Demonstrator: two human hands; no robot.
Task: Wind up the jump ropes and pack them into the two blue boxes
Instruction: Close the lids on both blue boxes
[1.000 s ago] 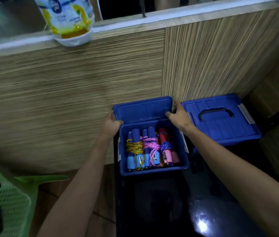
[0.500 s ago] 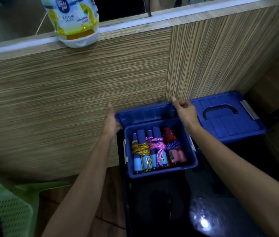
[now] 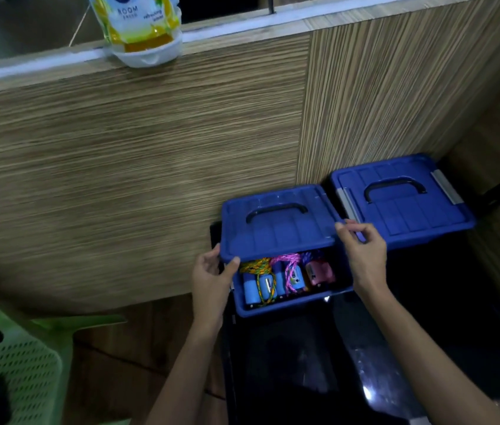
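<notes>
Left hand (image 3: 210, 280) pinches the lid (image 3: 277, 223) at its front left corner, thumb on top; right hand (image 3: 365, 256) grips the right edge, fingers curled round it. Lid hangs tilted over the box (image 3: 288, 305) mid-frame, wound ropes (image 3: 285, 276) showing under it. Looks like light, stiff plastic, so edge grips should do fine. Second box (image 3: 402, 204), upper right, is lidded, contents hidden. Open box's back half is covered too.

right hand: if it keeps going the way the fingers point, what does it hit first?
The right hand grips the lid at its right edge, fingers aimed up-left. Straight on, it would probably meet the closed box first, then the wood panel; depth is unclear.
</notes>
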